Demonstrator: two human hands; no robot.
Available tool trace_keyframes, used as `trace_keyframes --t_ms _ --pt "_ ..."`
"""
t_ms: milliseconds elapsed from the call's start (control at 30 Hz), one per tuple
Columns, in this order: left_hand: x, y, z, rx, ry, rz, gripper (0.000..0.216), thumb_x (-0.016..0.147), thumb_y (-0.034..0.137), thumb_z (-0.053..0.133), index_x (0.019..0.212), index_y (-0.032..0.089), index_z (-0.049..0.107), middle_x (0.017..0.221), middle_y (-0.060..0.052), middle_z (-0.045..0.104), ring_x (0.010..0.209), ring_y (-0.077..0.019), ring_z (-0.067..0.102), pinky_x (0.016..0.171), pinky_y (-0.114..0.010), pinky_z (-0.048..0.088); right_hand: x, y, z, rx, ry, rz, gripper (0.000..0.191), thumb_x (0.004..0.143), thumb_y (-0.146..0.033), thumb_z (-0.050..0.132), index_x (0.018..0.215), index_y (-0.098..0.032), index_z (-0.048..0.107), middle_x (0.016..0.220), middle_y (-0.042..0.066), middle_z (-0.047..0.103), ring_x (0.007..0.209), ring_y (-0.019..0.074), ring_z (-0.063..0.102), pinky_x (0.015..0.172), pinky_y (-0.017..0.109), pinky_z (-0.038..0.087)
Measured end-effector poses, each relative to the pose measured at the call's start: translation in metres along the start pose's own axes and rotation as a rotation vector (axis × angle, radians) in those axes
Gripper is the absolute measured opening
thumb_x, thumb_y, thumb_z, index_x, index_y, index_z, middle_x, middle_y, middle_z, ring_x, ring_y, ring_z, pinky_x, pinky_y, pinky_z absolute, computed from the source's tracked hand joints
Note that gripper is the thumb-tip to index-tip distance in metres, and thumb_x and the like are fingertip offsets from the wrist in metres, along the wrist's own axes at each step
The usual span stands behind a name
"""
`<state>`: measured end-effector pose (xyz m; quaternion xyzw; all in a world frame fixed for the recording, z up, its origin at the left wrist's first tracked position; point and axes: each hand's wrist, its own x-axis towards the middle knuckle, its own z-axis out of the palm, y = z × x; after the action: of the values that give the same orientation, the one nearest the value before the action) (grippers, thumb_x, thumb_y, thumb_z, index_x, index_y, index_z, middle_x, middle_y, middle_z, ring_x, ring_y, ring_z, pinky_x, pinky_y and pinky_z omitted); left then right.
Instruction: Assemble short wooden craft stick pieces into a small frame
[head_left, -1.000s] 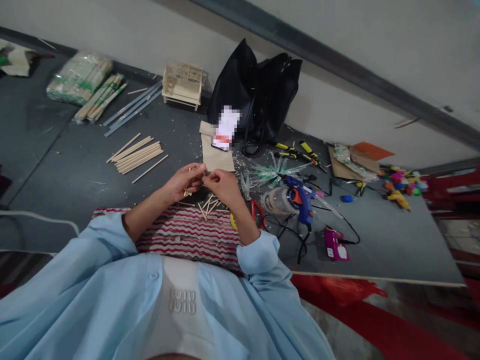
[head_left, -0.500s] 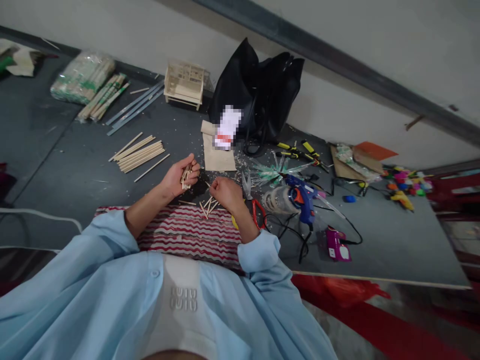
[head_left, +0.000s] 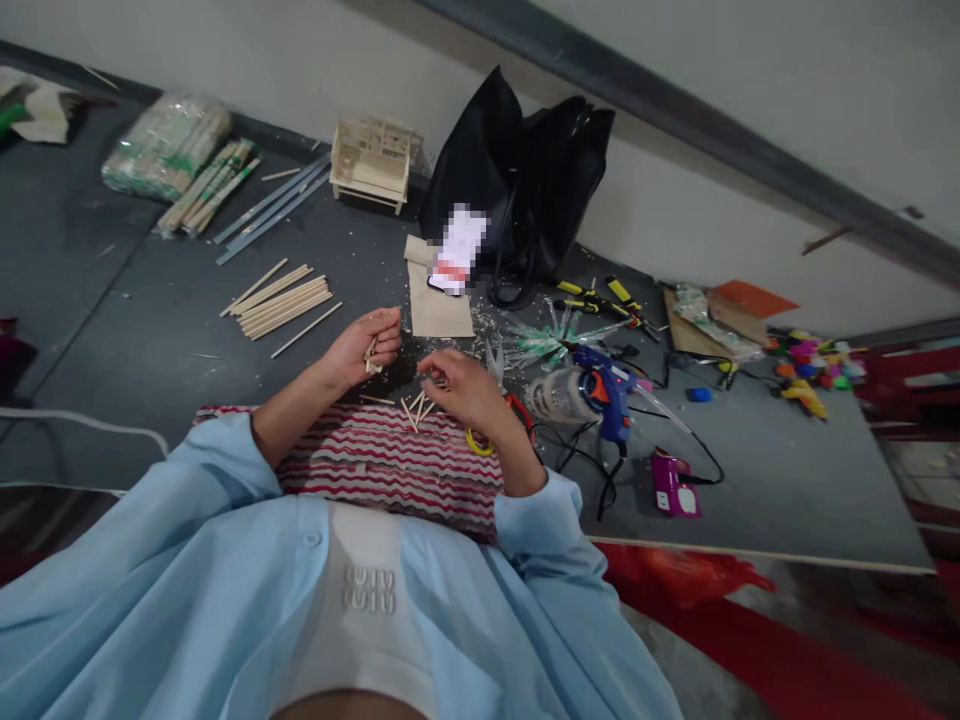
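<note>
My left hand (head_left: 364, 342) is closed around a small bunch of short wooden sticks (head_left: 370, 358), whose ends stick out under the fingers. To its right, my right hand (head_left: 463, 385) hovers with fingers bent and apart; no stick shows in them. Just below that hand, several short cut sticks (head_left: 415, 412) lie crossed at the far edge of a red-and-white striped mat (head_left: 360, 455). Scissors (head_left: 480, 443) with yellow handle loops lie partly hidden under my right wrist. Longer sticks (head_left: 285, 308) rest in a row beyond my left hand.
A blue glue gun (head_left: 613, 395) and a clear jar (head_left: 559, 395) stand to the right, with cables. At the back are a black bag (head_left: 517, 180), a phone (head_left: 456, 255), a small wooden model (head_left: 371, 165) and wrapped stick bundles (head_left: 169, 150). Pliers (head_left: 577, 300) lie behind the glue gun.
The small stick pinched in my right hand no longer shows there, and those fingers have spread. My left hand stays closed around its bunch of sticks.
</note>
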<state>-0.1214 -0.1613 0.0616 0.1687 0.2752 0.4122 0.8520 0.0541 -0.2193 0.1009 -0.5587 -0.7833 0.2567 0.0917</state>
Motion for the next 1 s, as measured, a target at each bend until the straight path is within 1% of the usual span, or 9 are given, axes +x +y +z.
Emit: trace_keyframes --t_ms 67,133,333,433,533,700,833,900,1000 --pt "0.0 0.004 0.0 -0.044 0.022 -0.002 0.027 0.087 0.016 0.063 0.068 0.017 0.043 0.048 0.01 0.029 0.033 -0.003 0.029 0.029 -0.01 0.017 -0.013 0.005 0.003 -0.171 -0.116 -0.079 0.039 0.084 -0.015 0.056 0.122 -0.022 0.063 0.106 0.005 0.062 0.098 0.016 0.057 0.084 0.026 0.043" --pt "-0.001 0.007 0.002 -0.058 0.032 -0.015 0.027 0.089 0.016 0.06 0.068 0.016 0.043 0.049 0.01 0.029 0.033 -0.0026 0.029 0.029 -0.01 0.017 -0.02 0.008 0.006 -0.288 -0.182 -0.111 0.043 0.088 -0.014 0.052 0.13 -0.024 0.058 0.111 0.007 0.06 0.105 0.0175 0.055 0.088 0.027 0.043" --pt "-0.009 0.011 0.011 -0.05 0.017 -0.018 0.027 0.093 0.014 0.051 0.066 0.016 0.043 0.05 0.009 0.029 0.032 -0.0023 0.027 0.029 -0.011 0.017 -0.019 0.0 0.005 -0.534 -0.293 -0.175 0.032 0.094 -0.016 0.041 0.119 -0.02 0.061 0.114 0.011 0.06 0.109 0.0218 0.054 0.083 0.028 0.046" --pt "-0.014 0.013 0.013 -0.031 0.041 -0.028 0.029 0.094 0.013 0.047 0.066 0.015 0.044 0.049 0.009 0.03 0.031 -0.002 0.027 0.029 -0.011 0.017 -0.017 -0.005 0.005 -0.616 -0.312 -0.185 0.028 0.095 -0.017 0.039 0.113 -0.016 0.061 0.111 0.013 0.061 0.106 0.0235 0.056 0.077 0.028 0.047" --pt "-0.017 0.011 0.013 -0.007 0.073 -0.05 0.03 0.093 0.014 0.051 0.064 0.015 0.042 0.048 0.009 0.03 0.03 -0.0015 0.025 0.029 -0.011 0.018 -0.013 -0.006 0.01 -0.646 -0.3 -0.169 0.027 0.093 -0.016 0.041 0.11 -0.013 0.061 0.109 0.015 0.063 0.103 0.0248 0.058 0.076 0.029 0.047" --pt "-0.014 0.002 0.008 0.024 0.114 -0.067 0.031 0.089 0.019 0.058 0.063 0.016 0.041 0.046 0.01 0.032 0.029 -0.0011 0.025 0.028 -0.011 0.019 -0.001 0.007 0.011 -0.48 -0.229 -0.021 0.023 0.088 -0.018 0.047 0.102 -0.013 0.065 0.1 0.013 0.068 0.087 0.0211 0.062 0.072 0.028 0.044" --pt "-0.009 -0.007 0.006 0.076 0.103 -0.076 0.025 0.088 0.025 0.058 0.068 0.015 0.048 0.049 0.008 0.038 0.03 -0.0016 0.028 0.028 -0.012 0.02 0.011 0.021 -0.002 -0.121 -0.046 0.138 0.011 0.077 -0.021 0.056 0.081 -0.015 0.065 0.074 0.001 0.064 0.066 0.0124 0.054 0.064 0.023 0.038" --pt "-0.008 -0.011 0.008 0.117 0.091 -0.065 0.027 0.086 0.033 0.063 0.07 0.014 0.051 0.052 0.006 0.043 0.032 -0.0016 0.03 0.028 -0.012 0.019 0.018 0.02 -0.007 0.066 0.052 0.188 0.009 0.072 -0.022 0.057 0.073 -0.015 0.063 0.066 -0.003 0.059 0.06 0.0091 0.048 0.06 0.021 0.035" --pt "-0.011 -0.018 0.013 0.202 0.074 -0.007 0.036 0.078 0.045 0.072 0.074 0.014 0.053 0.055 0.006 0.047 0.034 -0.0015 0.033 0.029 -0.012 0.02 0.029 0.006 -0.007 0.226 0.091 0.193 0.012 0.07 -0.025 0.058 0.067 -0.014 0.062 0.061 -0.006 0.055 0.058 0.0072 0.044 0.058 0.02 0.032"
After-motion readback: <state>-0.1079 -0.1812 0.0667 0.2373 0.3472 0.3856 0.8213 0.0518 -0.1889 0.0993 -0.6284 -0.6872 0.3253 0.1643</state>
